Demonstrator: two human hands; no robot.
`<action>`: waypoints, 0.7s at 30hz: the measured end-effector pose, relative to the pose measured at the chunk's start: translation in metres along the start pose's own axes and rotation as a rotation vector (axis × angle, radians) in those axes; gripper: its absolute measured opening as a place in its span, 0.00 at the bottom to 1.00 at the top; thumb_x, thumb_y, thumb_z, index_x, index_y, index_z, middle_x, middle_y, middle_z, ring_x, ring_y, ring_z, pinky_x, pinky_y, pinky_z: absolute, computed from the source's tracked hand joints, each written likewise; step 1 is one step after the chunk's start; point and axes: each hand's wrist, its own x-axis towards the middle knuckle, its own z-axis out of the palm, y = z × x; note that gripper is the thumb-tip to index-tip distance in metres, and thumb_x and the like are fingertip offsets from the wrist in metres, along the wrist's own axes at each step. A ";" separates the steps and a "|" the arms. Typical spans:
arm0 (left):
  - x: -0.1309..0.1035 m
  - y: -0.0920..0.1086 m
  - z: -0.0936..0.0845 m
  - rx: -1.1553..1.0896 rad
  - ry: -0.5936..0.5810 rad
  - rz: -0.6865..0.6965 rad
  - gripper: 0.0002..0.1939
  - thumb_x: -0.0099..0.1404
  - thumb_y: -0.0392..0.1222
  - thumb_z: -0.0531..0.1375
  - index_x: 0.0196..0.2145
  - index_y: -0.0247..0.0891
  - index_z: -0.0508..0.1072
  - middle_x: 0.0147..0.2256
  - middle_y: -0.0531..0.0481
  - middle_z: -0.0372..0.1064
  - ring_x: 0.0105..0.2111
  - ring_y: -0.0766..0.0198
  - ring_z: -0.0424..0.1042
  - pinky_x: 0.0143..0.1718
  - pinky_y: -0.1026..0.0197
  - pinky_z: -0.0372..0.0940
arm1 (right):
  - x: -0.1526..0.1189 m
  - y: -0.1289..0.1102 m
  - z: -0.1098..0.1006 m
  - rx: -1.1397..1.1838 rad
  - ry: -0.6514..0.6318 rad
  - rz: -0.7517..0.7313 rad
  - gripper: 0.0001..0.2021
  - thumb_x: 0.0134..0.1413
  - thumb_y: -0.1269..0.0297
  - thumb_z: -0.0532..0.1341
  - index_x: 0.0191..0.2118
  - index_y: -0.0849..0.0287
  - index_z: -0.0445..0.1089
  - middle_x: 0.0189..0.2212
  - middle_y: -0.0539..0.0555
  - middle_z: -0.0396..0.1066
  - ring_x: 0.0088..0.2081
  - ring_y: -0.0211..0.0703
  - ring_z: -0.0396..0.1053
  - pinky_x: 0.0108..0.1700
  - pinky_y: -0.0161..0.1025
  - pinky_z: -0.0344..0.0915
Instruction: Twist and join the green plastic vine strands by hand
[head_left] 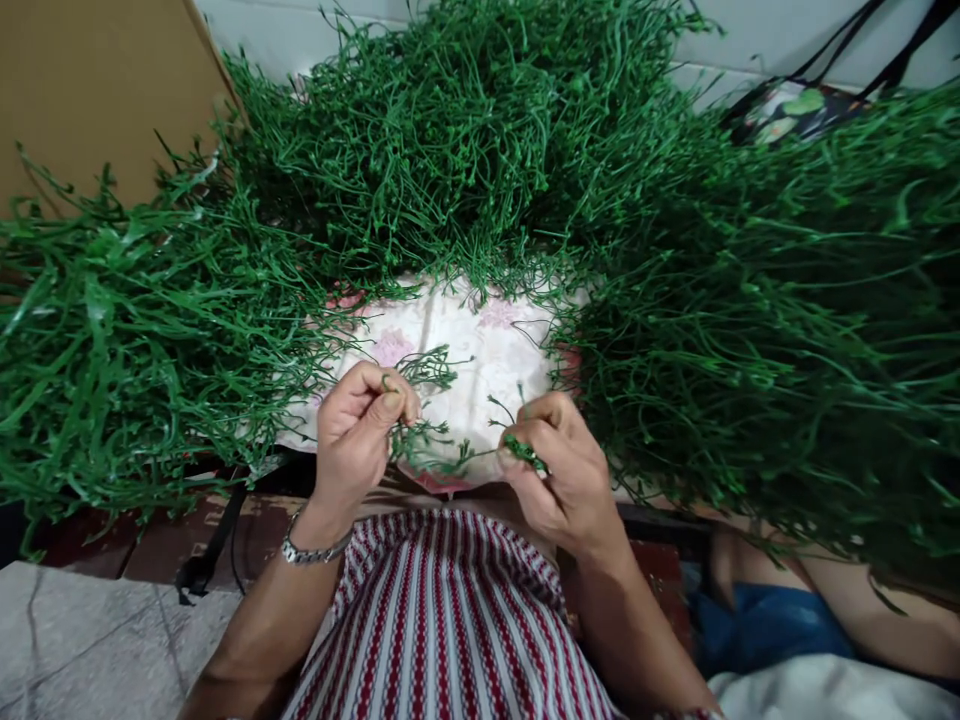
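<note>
My left hand [358, 425] is closed, thumb against curled fingers, round thin green plastic stems. Their branched tips [431, 368] stick out on its right side, above the pale flowered cloth [465, 340]. A little to the right, my right hand [562, 468] is also closed, with small green stem pieces [525, 452] bunched between thumb and fingers. A thin stem [469, 456] runs across the gap between the hands. Both hands are over the near edge of the cloth, and the fingers hide part of what they hold.
Heaps of similar green stems lie at the left [142, 330], the back [480, 130] and the right [780, 330]. A tan board [97, 90] stands at back left. A dark bag [795, 108] is at back right. Another person's bare limb [877, 600] shows at lower right.
</note>
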 end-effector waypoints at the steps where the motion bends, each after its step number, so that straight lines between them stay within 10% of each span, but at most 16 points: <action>1: -0.002 -0.002 -0.002 0.011 -0.001 0.040 0.03 0.60 0.34 0.57 0.28 0.36 0.66 0.21 0.53 0.62 0.23 0.66 0.63 0.28 0.60 0.62 | 0.000 0.002 -0.004 0.004 0.003 0.025 0.03 0.52 0.74 0.56 0.30 0.61 0.61 0.32 0.55 0.60 0.37 0.40 0.59 0.37 0.37 0.58; 5: -0.012 -0.008 -0.004 0.170 0.026 0.232 0.02 0.60 0.34 0.56 0.29 0.37 0.67 0.23 0.51 0.64 0.26 0.64 0.65 0.30 0.57 0.63 | -0.003 0.007 -0.006 0.161 0.001 0.124 0.05 0.56 0.73 0.52 0.29 0.60 0.58 0.44 0.58 0.62 0.46 0.42 0.61 0.45 0.40 0.58; 8: -0.018 -0.007 -0.004 0.468 0.110 0.361 0.02 0.59 0.33 0.57 0.29 0.36 0.68 0.28 0.49 0.66 0.33 0.61 0.67 0.36 0.56 0.63 | -0.003 0.010 -0.002 0.210 -0.040 0.218 0.07 0.59 0.72 0.51 0.29 0.60 0.59 0.33 0.53 0.66 0.35 0.35 0.64 0.38 0.35 0.59; 15: -0.024 0.000 -0.007 0.720 0.154 0.152 0.03 0.61 0.35 0.56 0.29 0.36 0.68 0.36 0.46 0.66 0.40 0.61 0.67 0.41 0.57 0.61 | 0.001 0.012 0.004 0.129 -0.028 0.238 0.08 0.59 0.69 0.53 0.27 0.60 0.58 0.20 0.46 0.55 0.23 0.30 0.53 0.26 0.31 0.53; 21: -0.031 0.000 -0.003 0.660 0.210 0.101 0.03 0.60 0.36 0.57 0.29 0.36 0.69 0.36 0.46 0.68 0.39 0.60 0.68 0.40 0.58 0.61 | 0.001 -0.034 -0.060 -0.045 0.094 0.095 0.03 0.54 0.73 0.56 0.33 0.59 0.64 0.26 0.50 0.64 0.27 0.35 0.62 0.29 0.34 0.58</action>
